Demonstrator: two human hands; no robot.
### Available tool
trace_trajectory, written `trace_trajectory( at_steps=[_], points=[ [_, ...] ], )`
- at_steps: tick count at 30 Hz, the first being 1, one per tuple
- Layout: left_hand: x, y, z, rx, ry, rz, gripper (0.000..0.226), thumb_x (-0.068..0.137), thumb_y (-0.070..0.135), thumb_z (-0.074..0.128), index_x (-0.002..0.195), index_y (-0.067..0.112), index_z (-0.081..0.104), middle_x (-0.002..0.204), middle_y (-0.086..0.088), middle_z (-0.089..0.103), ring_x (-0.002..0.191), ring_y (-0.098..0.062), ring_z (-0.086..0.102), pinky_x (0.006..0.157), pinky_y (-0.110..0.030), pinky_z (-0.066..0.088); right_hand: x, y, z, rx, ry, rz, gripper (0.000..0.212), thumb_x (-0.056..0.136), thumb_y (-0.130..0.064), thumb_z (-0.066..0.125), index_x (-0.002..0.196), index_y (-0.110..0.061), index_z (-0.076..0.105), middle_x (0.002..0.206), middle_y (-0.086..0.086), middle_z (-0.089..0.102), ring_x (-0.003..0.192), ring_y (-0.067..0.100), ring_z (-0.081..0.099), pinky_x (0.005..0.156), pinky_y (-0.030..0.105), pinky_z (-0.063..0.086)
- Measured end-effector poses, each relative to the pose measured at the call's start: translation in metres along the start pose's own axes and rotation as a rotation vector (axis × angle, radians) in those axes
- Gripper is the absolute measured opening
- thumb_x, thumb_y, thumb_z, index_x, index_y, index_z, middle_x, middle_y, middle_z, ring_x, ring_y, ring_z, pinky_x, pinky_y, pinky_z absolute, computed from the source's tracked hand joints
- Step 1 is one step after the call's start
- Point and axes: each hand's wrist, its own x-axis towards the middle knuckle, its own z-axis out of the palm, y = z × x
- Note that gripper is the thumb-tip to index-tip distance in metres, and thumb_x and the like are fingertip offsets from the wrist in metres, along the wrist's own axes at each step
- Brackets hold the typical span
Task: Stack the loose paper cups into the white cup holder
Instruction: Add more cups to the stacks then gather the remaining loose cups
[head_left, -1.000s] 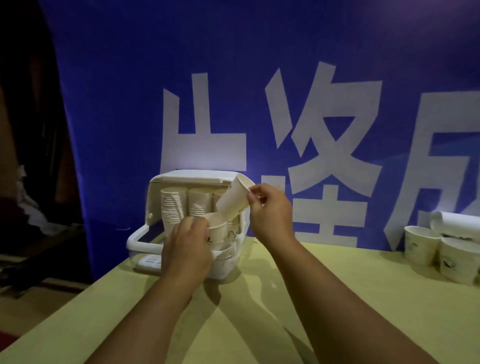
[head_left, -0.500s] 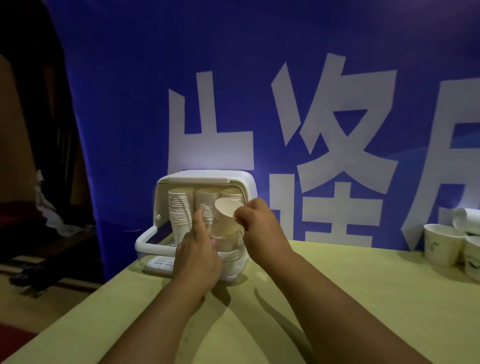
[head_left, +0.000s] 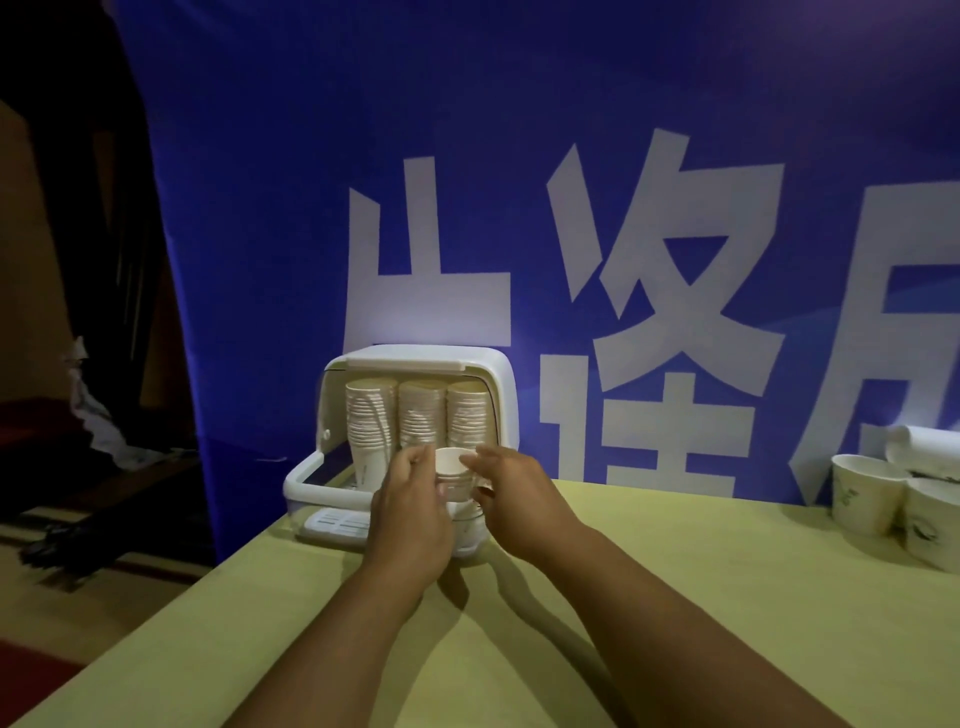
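1. A blue banner (head_left: 623, 208) with large white characters hangs behind a yellow-green bench (head_left: 675, 597). The room to the left is dark.
2. A paper cup (head_left: 451, 470) stands upright, mouth up, at the open front of the white cup holder (head_left: 493, 379), on top of a short pile of nested cups whose lower part is hidden by the hands.
3. The left hand (head_left: 410, 514) is at the cup's left side, its thumb and fingers curled round the cup.
4. The right hand (head_left: 511, 499) is at the cup's right side, fingers loosely bent and their tips against the rim. Whether it pinches the cup or only touches it cannot be told.
5. Behind the cup, inside the holder under its raised lid, three stacks (head_left: 422, 415) of nested cups stand side by side, upside down.
6. The holder sits at the bench's far left corner, close to the banner.
7. Well apart, at the bench's right edge, loose cups (head_left: 865, 499) stand upright and mouth up, just beside one another.
8. A white roll of paper (head_left: 924, 447) lies behind them, against the banner.
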Motion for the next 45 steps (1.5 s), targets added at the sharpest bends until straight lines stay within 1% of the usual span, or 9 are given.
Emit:
trace_trajectory(
  at_steps=[4, 8, 16, 21, 24, 29, 37, 42, 45],
  points=[
    [-0.019, 0.019, -0.005, -0.001, 0.209, 0.125, 0.027, 0.096, 0.021, 0.062, 0.122, 0.027, 0.06, 0.125, 0.005, 0.054, 0.113, -0.015, 0.052, 0.092, -0.036, 0.052, -0.02, -0.001, -0.014, 0.116, 0.213, 0.217, 0.023, 0.095, -0.024, 0.067, 0.117, -0.028, 0.068, 0.117, -0.005, 0.068, 0.1, 0.012, 0.063, 0.088, 0.025, 0.05],
    [-0.05, 0.053, -0.008, 0.068, -0.036, 0.132, 0.003, 0.101, 0.034, 0.057, 0.103, 0.034, 0.058, 0.095, 0.013, 0.063, 0.082, -0.009, 0.058, 0.073, -0.024, 0.051, -0.067, 0.011, -0.041, 0.066, 0.238, 0.364, 0.009, 0.092, -0.031, 0.07, 0.094, -0.027, 0.063, 0.088, -0.008, 0.064, 0.074, 0.009, 0.059, 0.073, 0.021, 0.052],
    [-0.119, 0.13, 0.008, 0.126, -0.302, 0.202, 0.007, 0.099, 0.032, 0.054, 0.094, 0.03, 0.059, 0.087, 0.009, 0.065, 0.077, -0.012, 0.06, 0.073, -0.032, 0.057, -0.174, 0.058, -0.121, -0.055, 0.205, 0.489, 0.013, 0.092, -0.024, 0.069, 0.104, -0.025, 0.063, 0.096, -0.007, 0.064, 0.08, 0.009, 0.059, 0.073, 0.022, 0.055],
    [-0.16, 0.197, 0.033, 0.004, -0.445, 0.262, 0.003, 0.098, 0.031, 0.057, 0.1, 0.031, 0.058, 0.094, 0.009, 0.064, 0.08, -0.01, 0.06, 0.073, -0.03, 0.056, -0.253, 0.106, -0.169, -0.146, 0.174, 0.628, 0.023, 0.089, -0.024, 0.072, 0.109, -0.031, 0.062, 0.106, -0.008, 0.058, 0.084, 0.008, 0.057, 0.073, 0.023, 0.054],
    [-0.185, 0.233, 0.053, -0.108, -0.576, 0.251, 0.021, 0.098, 0.029, 0.06, 0.117, 0.033, 0.052, 0.094, 0.007, 0.063, 0.083, -0.011, 0.062, 0.075, -0.029, 0.056, -0.311, 0.14, -0.202, -0.204, 0.199, 0.753, 0.03, 0.088, -0.023, 0.071, 0.114, -0.033, 0.059, 0.116, -0.006, 0.049, 0.084, 0.009, 0.057, 0.072, 0.022, 0.053],
    [-0.217, 0.286, 0.092, -0.125, -0.705, 0.306, 0.034, 0.096, 0.028, 0.059, 0.127, 0.033, 0.048, 0.107, 0.006, 0.061, 0.092, -0.013, 0.06, 0.087, -0.036, 0.056, -0.384, 0.192, -0.249, -0.242, 0.355, 0.974, 0.033, 0.087, -0.014, 0.069, 0.113, -0.023, 0.051, 0.131, 0.009, 0.036, 0.1, 0.02, 0.054, 0.094, 0.034, 0.052],
    [-0.238, 0.361, 0.148, -0.035, -0.751, 0.524, 0.063, 0.095, 0.021, 0.051, 0.151, 0.037, 0.027, 0.147, 0.004, 0.037, 0.125, -0.021, 0.05, 0.098, -0.038, 0.049, -0.42, 0.241, -0.295, -0.175, 0.545, 1.014, 0.11, 0.065, -0.042, 0.089, 0.145, -0.037, 0.015, 0.144, 0.009, 0.007, 0.115, 0.04, 0.052, 0.095, 0.048, 0.053],
    [-0.232, 0.396, 0.188, 0.077, -0.739, 0.613, 0.077, 0.091, 0.014, 0.048, 0.155, 0.042, 0.018, 0.153, -0.001, 0.028, 0.13, -0.025, 0.045, 0.097, -0.041, 0.049, -0.418, 0.275, -0.303, -0.132, 0.516, 0.991, 0.123, 0.056, -0.048, 0.09, 0.146, -0.034, 0.006, 0.128, 0.01, 0.039, 0.101, 0.03, 0.059, 0.08, 0.041, 0.055],
    [-0.229, 0.423, 0.21, 0.042, -0.714, 0.652, 0.082, 0.09, 0.013, 0.052, 0.154, 0.045, 0.013, 0.15, -0.001, 0.031, 0.12, -0.025, 0.051, 0.09, -0.042, 0.053, -0.414, 0.288, -0.309, 0.002, 0.569, 1.02, 0.109, 0.058, -0.043, 0.089, 0.138, -0.027, 0.017, 0.104, 0.003, 0.056, 0.083, 0.021, 0.061, 0.066, 0.035, 0.055]
  ],
)
